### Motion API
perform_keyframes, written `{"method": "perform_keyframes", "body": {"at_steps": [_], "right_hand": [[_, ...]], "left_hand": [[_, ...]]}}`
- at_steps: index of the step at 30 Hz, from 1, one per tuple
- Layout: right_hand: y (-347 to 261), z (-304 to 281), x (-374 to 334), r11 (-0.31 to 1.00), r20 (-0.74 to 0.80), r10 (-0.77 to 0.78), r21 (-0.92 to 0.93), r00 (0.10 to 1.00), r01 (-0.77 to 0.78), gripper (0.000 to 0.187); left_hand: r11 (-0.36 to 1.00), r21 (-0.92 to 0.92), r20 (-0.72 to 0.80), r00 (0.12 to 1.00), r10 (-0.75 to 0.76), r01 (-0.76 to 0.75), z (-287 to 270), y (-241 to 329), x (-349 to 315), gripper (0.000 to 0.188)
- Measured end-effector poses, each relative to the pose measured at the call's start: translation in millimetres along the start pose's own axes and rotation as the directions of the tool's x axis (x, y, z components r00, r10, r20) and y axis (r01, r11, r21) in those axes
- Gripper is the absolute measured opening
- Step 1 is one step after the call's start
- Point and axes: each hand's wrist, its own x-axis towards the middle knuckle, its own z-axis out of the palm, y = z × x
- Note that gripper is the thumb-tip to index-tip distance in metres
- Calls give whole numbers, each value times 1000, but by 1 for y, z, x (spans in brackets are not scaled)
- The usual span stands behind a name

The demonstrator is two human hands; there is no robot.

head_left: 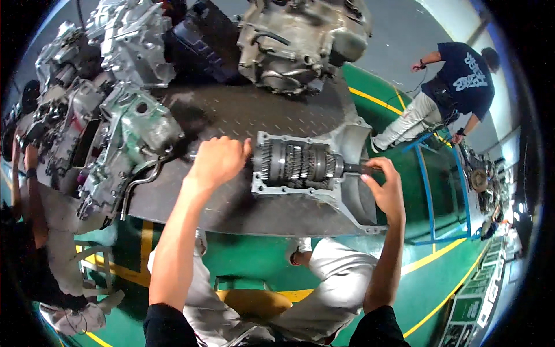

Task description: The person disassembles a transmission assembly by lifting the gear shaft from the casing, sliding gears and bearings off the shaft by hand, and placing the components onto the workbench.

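Note:
A gear set [298, 163] with several toothed rings lies on its side in an open light-metal gearbox housing [267, 188]. The housing flares at the right into a wide bell [359, 203]. My left hand [221, 161] is closed just left of the housing, wrapped round a metal shaft whose tip [193, 155] shows past my fist. From the gears' right side a dark input shaft [351, 168] runs into the bell. There my right hand [386, 184] pinches its end between thumb and fingers.
A dark metal workbench [225, 110] carries everything. A large transmission [298, 49] stands at the back; metal castings [141, 124] and a bent pipe [141, 180] crowd the left. A co-worker's arm [32, 179] is at far left; another person [457, 87] stands beyond right. A stool [254, 303] is below me.

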Motion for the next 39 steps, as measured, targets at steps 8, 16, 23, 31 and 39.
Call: {"method": "perform_keyframes", "body": {"at_steps": [8, 16, 23, 31, 39], "right_hand": [[9, -4, 11, 996, 78, 76, 32, 994, -79, 25], [22, 5, 14, 987, 113, 101, 112, 988, -114, 11], [18, -6, 8, 994, 23, 113, -3, 993, -113, 21], [29, -4, 6, 868, 200, 204, 416, 958, -271, 29], [33, -3, 5, 940, 118, 129, 303, 985, -160, 17]], "left_hand": [[1000, 14, -328, 944, -11, 17, 18, 7, -16, 45], [994, -100, -228, 972, -55, 33, 0, 14, -21, 32], [933, -360, 96, 994, 46, -8, -33, -18, -11, 34], [697, -679, 292, 956, -32, 231, -39, -78, -35, 24], [666, -669, 367, 926, -90, 330, -25, -76, -25, 28]]}}
